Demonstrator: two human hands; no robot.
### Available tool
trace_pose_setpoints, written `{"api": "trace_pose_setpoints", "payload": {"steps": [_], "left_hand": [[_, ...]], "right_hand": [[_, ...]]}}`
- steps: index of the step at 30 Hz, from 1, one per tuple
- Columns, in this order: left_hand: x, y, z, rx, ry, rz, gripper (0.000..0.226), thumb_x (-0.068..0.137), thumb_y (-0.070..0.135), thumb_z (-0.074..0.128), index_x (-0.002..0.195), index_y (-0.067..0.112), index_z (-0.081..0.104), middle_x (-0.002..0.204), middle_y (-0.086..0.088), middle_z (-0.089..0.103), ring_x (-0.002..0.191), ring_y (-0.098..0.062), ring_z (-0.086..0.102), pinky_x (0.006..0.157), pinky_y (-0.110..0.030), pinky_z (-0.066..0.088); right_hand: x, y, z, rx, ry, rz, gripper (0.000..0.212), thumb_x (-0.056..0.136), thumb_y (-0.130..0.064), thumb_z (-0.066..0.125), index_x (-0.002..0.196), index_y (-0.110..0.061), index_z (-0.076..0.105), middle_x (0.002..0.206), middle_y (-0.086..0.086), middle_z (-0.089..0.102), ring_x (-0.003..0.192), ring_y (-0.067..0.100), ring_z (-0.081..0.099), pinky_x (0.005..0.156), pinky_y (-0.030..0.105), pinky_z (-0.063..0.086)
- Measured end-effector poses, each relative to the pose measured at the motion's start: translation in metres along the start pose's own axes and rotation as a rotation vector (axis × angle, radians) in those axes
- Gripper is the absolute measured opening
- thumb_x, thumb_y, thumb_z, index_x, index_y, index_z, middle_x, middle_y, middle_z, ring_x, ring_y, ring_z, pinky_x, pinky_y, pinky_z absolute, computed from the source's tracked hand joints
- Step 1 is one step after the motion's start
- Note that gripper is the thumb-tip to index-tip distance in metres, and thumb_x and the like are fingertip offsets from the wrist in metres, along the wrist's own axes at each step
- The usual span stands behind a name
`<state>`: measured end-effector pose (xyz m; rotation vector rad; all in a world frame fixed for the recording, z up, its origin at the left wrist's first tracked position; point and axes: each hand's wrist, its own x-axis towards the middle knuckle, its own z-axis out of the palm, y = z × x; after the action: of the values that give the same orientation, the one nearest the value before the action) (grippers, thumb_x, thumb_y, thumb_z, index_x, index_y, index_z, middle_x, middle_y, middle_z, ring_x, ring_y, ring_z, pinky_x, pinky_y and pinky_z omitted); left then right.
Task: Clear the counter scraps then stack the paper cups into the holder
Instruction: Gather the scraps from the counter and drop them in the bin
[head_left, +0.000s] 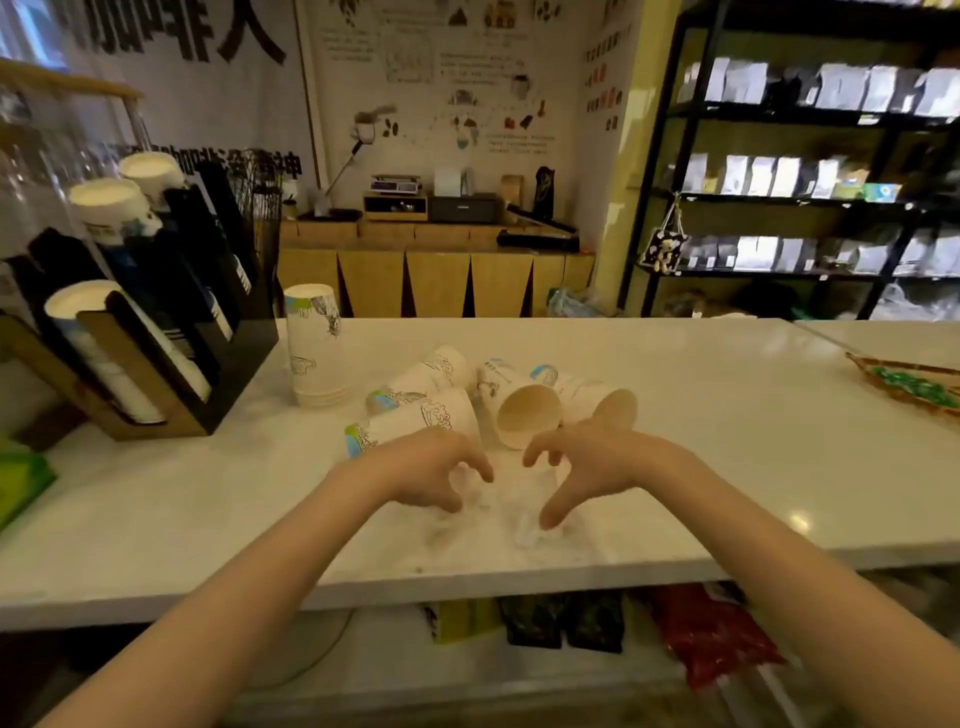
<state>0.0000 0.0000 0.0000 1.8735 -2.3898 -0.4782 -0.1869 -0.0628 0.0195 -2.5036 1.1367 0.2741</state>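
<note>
Your left hand (431, 475) and right hand (582, 467) hover near the counter's (727, 441) front edge, fingers (550, 512) spread and curled, holding nothing, over faint clear scraps (522, 530). Scrap clearing appears to be in hand. Gather them next; the tipped paper cups (467, 400) lie just behind, the holder (156, 322) at the left end.

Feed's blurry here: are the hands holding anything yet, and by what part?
Nothing clearly held. Left hand and right hand are curled open over faint, blurred scraps on the counter. The fallen cups lie untouched.
</note>
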Motion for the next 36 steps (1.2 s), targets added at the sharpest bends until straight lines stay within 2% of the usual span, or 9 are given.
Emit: {"api": "trace_pose_setpoints", "payload": {"steps": [3,6,12,15,19,24,27,30,36], "left_hand": [[-0.007,-0.005,0.009,0.044,-0.037,-0.048,0.048,0.076,0.008,0.061,0.118,0.03,0.054,0.135,0.001,0.047,0.126,-0.018,0.039,0.106,-0.035,0.033],[-0.01,-0.01,0.021,0.069,0.017,-0.039,0.047,0.077,0.0,0.054,0.118,0.024,0.055,0.139,0.0,0.044,0.128,-0.018,0.037,0.107,-0.031,0.029],[-0.029,-0.02,0.031,-0.048,0.245,-0.059,0.036,0.077,0.0,0.057,0.107,0.019,0.063,0.116,-0.004,0.06,0.1,-0.013,0.052,0.084,-0.014,0.041],[-0.058,-0.019,0.023,-0.286,0.295,-0.119,0.029,0.075,0.004,0.063,0.095,0.025,0.067,0.098,0.007,0.063,0.085,-0.003,0.054,0.073,-0.005,0.043],[-0.103,-0.021,0.022,-0.529,0.107,-0.171,0.02,0.074,0.011,0.066,0.081,0.03,0.07,0.098,0.012,0.068,0.096,-0.008,0.061,0.089,-0.02,0.046],[-0.142,-0.035,0.072,-0.602,-0.066,-0.297,0.028,0.075,0.003,0.062,0.063,0.028,0.067,0.098,0.01,0.067,0.093,-0.001,0.06,0.078,-0.01,0.044],[-0.148,-0.048,0.125,-0.618,-0.066,-0.406,0.022,0.077,0.006,0.062,0.073,0.027,0.071,0.095,0.007,0.069,0.086,-0.008,0.062,0.078,-0.02,0.048],[-0.146,-0.065,0.184,-0.614,-0.043,-0.532,0.017,0.076,0.012,0.065,0.091,0.017,0.071,0.102,-0.002,0.069,0.075,-0.003,0.058,0.069,-0.017,0.045],[-0.148,-0.098,0.294,-0.646,-0.157,-0.691,0.044,0.072,0.019,0.07,0.114,0.013,0.059,0.117,-0.006,0.056,0.111,-0.022,0.05,0.08,-0.025,0.036]], "right_hand": [[0.004,0.0,0.016,-0.071,0.029,-0.025,0.065,0.06,-0.043,0.078,0.119,-0.03,0.052,0.123,-0.002,0.056,0.11,0.017,0.051,0.093,0.037,0.046],[0.009,0.0,0.026,-0.088,0.116,-0.098,0.044,0.069,-0.03,0.074,0.11,-0.026,0.06,0.116,0.002,0.06,0.093,0.016,0.053,0.082,0.033,0.047],[0.005,-0.01,0.023,0.008,0.176,-0.234,0.022,0.074,-0.023,0.066,0.095,-0.029,0.067,0.096,-0.006,0.065,0.077,0.015,0.063,0.078,0.038,0.054],[-0.005,-0.028,0.023,0.142,0.071,-0.33,0.017,0.074,-0.016,0.067,0.086,-0.027,0.069,0.079,-0.016,0.059,0.075,0.02,0.067,0.063,0.016,0.053],[-0.012,-0.056,0.046,0.237,-0.166,-0.481,0.022,0.069,-0.007,0.066,0.083,-0.023,0.073,0.066,-0.017,0.063,0.062,0.015,0.062,0.06,0.03,0.054],[0.003,-0.076,0.099,0.301,-0.436,-0.527,0.021,0.073,0.0,0.065,0.089,-0.012,0.073,0.053,-0.017,0.059,0.05,0.002,0.056,0.049,0.018,0.049],[0.021,-0.081,0.147,0.26,-0.519,-0.5,0.017,0.077,0.0,0.064,0.091,-0.008,0.071,0.047,-0.028,0.059,0.043,-0.004,0.055,0.046,0.012,0.043],[0.047,-0.074,0.204,0.287,-0.48,-0.407,0.018,0.076,-0.004,0.067,0.093,-0.01,0.07,0.05,-0.015,0.057,0.046,0.002,0.054,0.044,0.01,0.038],[0.088,-0.047,0.322,0.51,-0.289,-0.125,0.029,0.079,-0.004,0.064,0.108,-0.003,0.065,0.083,-0.002,0.059,0.062,0.009,0.051,0.049,0.004,0.038]]}}
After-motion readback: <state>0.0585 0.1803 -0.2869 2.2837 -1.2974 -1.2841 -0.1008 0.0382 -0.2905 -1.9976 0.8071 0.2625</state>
